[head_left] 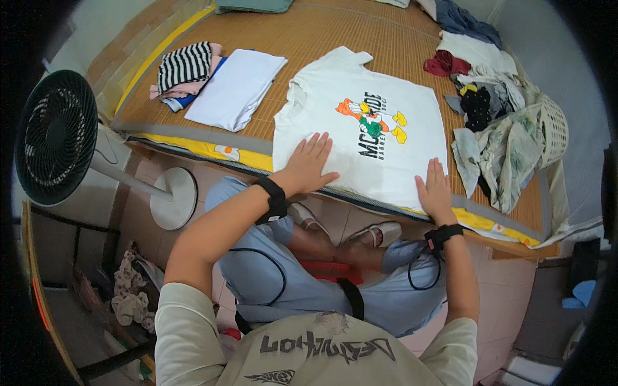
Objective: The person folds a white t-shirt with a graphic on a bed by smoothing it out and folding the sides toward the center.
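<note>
A white T-shirt (335, 90) with a cartoon duck print lies spread sideways on the woven mat, its neckline to the left and its hem to the right. My left hand (308, 166) rests flat on the shirt's near left part, fingers spread a little. At the near right corner, by the hem, my right hand (436, 193) lies flat with its fingers stretched out. Neither hand grips the cloth. Both wrists wear black straps. The shirt's near edge reaches the front edge of the bed.
Left of the shirt lie a folded white garment (235, 90) and a small stack with a striped top (185, 66). On the right, a white laundry basket (552, 128) lies tipped with crumpled clothes (508, 148) spilling out. A fan (56, 136) stands at the left. The mat (360, 29) extends behind.
</note>
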### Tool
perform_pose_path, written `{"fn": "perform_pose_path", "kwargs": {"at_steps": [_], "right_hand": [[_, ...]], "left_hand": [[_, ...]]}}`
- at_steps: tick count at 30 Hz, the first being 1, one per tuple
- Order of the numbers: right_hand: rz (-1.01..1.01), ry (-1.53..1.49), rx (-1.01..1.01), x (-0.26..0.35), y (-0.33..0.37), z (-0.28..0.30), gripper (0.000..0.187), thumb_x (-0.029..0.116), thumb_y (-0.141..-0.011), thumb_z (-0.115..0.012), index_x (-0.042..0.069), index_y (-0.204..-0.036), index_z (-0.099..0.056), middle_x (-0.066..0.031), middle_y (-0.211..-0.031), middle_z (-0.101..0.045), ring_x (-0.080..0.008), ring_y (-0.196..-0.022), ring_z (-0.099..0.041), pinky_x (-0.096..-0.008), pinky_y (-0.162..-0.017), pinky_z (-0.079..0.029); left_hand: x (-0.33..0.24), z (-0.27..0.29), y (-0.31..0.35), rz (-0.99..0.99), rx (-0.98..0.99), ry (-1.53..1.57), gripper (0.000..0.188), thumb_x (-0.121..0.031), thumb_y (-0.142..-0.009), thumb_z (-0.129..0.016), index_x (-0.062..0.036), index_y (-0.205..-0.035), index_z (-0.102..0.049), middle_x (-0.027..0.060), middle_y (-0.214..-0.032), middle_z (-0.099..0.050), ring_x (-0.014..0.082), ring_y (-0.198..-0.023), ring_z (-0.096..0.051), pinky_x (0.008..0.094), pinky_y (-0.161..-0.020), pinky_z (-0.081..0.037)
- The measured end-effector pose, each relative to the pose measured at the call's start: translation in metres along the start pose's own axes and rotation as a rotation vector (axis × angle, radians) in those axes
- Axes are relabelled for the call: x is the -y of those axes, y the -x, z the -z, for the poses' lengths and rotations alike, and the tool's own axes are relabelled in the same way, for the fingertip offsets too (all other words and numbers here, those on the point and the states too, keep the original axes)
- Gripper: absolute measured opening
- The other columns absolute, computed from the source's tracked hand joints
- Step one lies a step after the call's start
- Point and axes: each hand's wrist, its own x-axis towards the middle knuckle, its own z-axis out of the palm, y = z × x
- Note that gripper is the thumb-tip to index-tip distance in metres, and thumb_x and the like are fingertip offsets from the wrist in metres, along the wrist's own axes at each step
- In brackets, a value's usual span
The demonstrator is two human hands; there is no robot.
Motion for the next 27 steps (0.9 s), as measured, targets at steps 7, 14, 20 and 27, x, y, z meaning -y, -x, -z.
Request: {"fn": "perform_pose_path", "kwargs": {"at_steps": [7, 14, 20, 27], "right_hand": [[0.014, -0.020, 0.040, -0.001, 0.000, 0.007, 0.066, 0.042, -0.092, -0.039, -0.002, -0.140, -0.025, -0.0203, -0.146, -0.025, -0.0339, -0.135, -0.024, -0.0505, -0.107, -0.020], [0.036, 0.059, 0.061, -0.011, -0.002, 0.019, 0.064, 0.041, -0.091, -0.043, -0.004, -0.135, -0.032, -0.0227, -0.139, -0.034, -0.0352, -0.129, -0.032, -0.0506, -0.104, -0.025], [-0.064, -0.247, 0.484, 0.041, -0.108, 0.094, 0.048, 0.040, -0.090, -0.049, -0.002, -0.113, -0.056, -0.0127, -0.102, -0.064, -0.0255, -0.088, -0.061, -0.0365, -0.079, -0.048], [-0.261, -1.446, 0.253, 0.101, -0.294, 0.040, 0.037, 0.039, -0.087, -0.054, 0.004, -0.099, -0.061, -0.0054, -0.093, -0.065, -0.0140, -0.084, -0.059, -0.0282, -0.070, -0.047]], "left_hand": [[-0.001, 0.007, -0.001, 0.060, 0.094, 0.018, 0.083, -0.053, -0.089, -0.041, 0.0058, -0.140, -0.016, 0.0243, -0.148, -0.013, 0.0388, -0.137, -0.013, 0.0491, -0.110, -0.012], [0.000, 0.046, -0.031, 0.083, 0.377, 0.101, 0.076, -0.056, -0.090, -0.038, 0.0015, -0.138, -0.029, 0.0240, -0.144, -0.025, 0.0377, -0.133, -0.024, 0.0448, -0.107, -0.024], [0.077, 0.108, -0.116, 0.130, 0.246, 0.375, 0.055, -0.049, -0.088, -0.046, -0.0029, -0.115, -0.059, 0.0204, -0.109, -0.061, 0.0307, -0.100, -0.059, 0.0366, -0.087, -0.045], [0.203, 0.042, -0.240, 0.476, -0.338, 0.809, 0.052, -0.047, -0.082, -0.058, 0.0010, -0.100, -0.064, 0.0229, -0.095, -0.064, 0.0314, -0.088, -0.062, 0.0368, -0.078, -0.047]]}}
